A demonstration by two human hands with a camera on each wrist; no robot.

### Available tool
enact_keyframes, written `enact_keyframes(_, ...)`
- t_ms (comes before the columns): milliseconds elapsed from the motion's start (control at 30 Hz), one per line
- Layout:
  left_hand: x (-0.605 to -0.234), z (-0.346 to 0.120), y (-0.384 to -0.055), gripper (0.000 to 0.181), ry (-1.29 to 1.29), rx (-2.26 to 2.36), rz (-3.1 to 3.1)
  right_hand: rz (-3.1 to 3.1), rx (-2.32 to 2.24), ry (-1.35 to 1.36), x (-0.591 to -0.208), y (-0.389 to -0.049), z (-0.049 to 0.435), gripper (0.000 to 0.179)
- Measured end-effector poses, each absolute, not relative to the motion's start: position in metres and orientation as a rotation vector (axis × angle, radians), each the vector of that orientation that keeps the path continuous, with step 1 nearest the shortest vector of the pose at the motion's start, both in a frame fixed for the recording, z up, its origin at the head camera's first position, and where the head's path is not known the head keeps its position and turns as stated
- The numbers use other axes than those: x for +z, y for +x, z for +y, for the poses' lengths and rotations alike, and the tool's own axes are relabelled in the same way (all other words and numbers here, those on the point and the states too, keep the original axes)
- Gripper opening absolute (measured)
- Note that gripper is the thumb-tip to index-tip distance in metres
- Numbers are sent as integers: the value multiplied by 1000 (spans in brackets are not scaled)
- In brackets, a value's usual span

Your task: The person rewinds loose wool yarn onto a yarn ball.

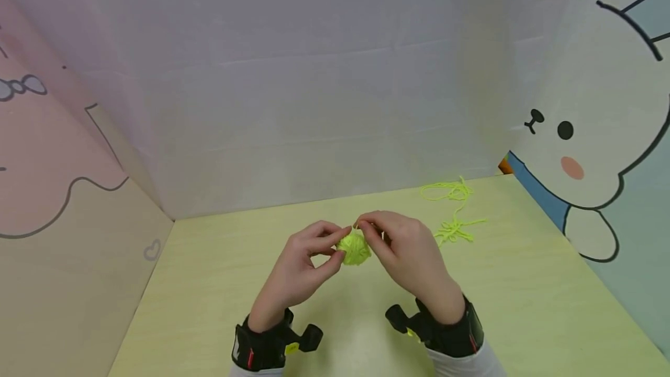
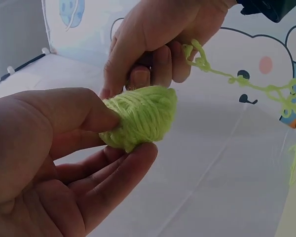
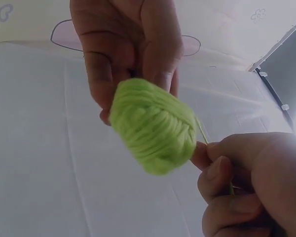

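A small ball of neon yellow-green yarn (image 1: 355,248) is held above the table between the thumb and fingers of my left hand (image 1: 309,258). In the left wrist view the yarn ball (image 2: 140,118) shows its wound strands, with the thumb on one side and fingertips beneath. My right hand (image 1: 405,246) is just to the right of the ball and pinches a strand of yarn (image 3: 203,131) between thumb and forefinger. That strand runs from the ball into the right hand's curled fingers. Further along, a loose tangled tail (image 2: 237,79) leaves the right hand.
Loose yarn (image 1: 455,228) lies in a tangled heap on the light wooden table (image 1: 220,284), right of the hands, with more loops (image 1: 447,191) near the back edge. A pale curtain (image 1: 314,86) stands behind; printed cartoon panels (image 1: 591,132) flank the sides.
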State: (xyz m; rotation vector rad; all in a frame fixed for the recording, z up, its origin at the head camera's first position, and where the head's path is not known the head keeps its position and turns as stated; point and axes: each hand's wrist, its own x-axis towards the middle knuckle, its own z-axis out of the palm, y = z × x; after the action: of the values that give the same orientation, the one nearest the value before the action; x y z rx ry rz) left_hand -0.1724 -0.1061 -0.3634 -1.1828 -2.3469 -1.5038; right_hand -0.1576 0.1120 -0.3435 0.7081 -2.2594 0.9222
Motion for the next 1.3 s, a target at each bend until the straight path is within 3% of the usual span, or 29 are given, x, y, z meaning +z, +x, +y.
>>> enact_keyframes(400, -361, -110, -170, 40, -1156, -1888, -2187, -2473, 944, 675, -351, -165, 109, 13)
enact_keyframes(733, -369, -110, -185, 35, -651, -2131, -2052, -2788, 871, 718, -357, -169, 100, 13)
enact_keyframes(1000, -385, -111, -201, 32, -371, -1907, -2122, -2854, 790, 853, -359, -164, 98, 15)
enact_keyframes(1300, -392, -116, -206, 32, -374, -1600, -2338, -2724, 846, 881, -350, -156, 101, 11)
